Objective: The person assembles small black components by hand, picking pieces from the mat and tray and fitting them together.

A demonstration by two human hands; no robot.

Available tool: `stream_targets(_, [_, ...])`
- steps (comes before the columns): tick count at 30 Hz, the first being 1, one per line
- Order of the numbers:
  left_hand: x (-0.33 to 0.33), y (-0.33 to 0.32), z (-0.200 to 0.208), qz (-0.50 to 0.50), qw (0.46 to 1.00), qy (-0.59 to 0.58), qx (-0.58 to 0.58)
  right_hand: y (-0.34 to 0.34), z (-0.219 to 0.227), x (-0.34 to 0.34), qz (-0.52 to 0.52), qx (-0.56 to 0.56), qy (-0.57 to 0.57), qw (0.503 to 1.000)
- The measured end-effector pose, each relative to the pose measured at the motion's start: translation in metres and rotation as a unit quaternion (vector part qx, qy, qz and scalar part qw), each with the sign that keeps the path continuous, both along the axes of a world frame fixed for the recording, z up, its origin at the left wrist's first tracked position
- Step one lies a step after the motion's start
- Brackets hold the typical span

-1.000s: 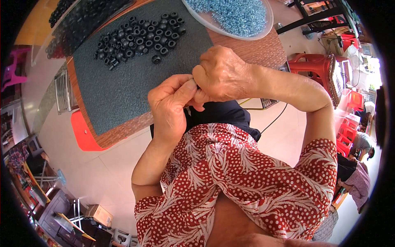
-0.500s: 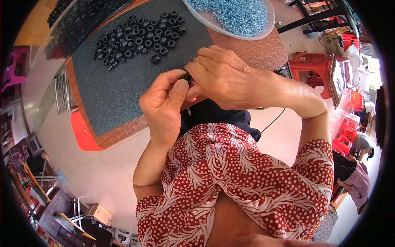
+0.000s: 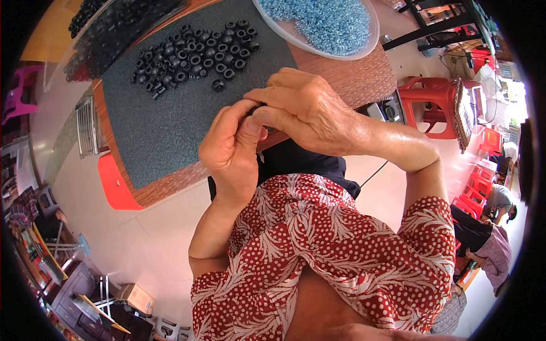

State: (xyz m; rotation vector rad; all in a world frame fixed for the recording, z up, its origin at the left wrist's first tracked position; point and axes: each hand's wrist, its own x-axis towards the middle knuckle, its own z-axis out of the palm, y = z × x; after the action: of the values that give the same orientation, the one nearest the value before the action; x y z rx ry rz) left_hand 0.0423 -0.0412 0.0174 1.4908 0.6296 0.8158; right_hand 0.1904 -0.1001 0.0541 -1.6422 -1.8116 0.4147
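My left hand [image 3: 227, 142] and my right hand [image 3: 301, 116] meet over the near edge of the table, fingertips pressed together. Between them they pinch a small black part [image 3: 257, 107], mostly covered by the fingers, so its shape is hard to make out. Just beyond the hands, a spread of hollow, rounded black parts [image 3: 187, 54] lies on a dark, rough mat [image 3: 165, 133]. One black part [image 3: 218, 85] sits slightly apart from that group, closest to my fingers.
A clear bin [image 3: 125, 31] of black parts stands at the far left. At the far right is a round translucent tray [image 3: 372, 40] holding small pale-blue clear pieces. A red stool [image 3: 424, 102] stands right of the wooden table [image 3: 364, 79]; people sit farther off at right.
My right hand has turned, and its thumb now shows on the near side, pressed against my left fingertips. Both hands remain together around the small black part.
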Motion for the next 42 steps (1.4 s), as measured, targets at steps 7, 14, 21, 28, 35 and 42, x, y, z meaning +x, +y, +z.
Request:
stream_targets(7, [0.001,0.0,0.002,0.018,0.999,-0.011,-0.031,0.0,0.001,-0.004,-0.072,0.026,0.126,0.989])
stream_targets(14, [-0.001,0.002,0.002,0.03,1.0,0.004,-0.009,-0.001,-0.007,-0.005,-0.068,0.122,0.128,0.982])
stream_targets(21, [0.001,0.001,0.001,0.049,0.991,0.033,0.117,-0.002,-0.003,-0.006,-0.082,0.071,0.145,0.983])
stream_targets(28, [0.001,-0.001,0.002,0.033,0.997,0.001,-0.067,-0.005,-0.015,-0.012,-0.12,0.053,0.211,0.969])
stream_targets(35, [0.0,0.004,0.006,0.004,0.978,-0.041,-0.205,-0.002,-0.019,-0.01,-0.059,0.175,0.003,0.983])
stream_targets(42, [-0.001,0.005,0.009,-0.001,0.956,-0.032,-0.293,-0.001,-0.024,-0.011,-0.045,0.186,-0.031,0.981])
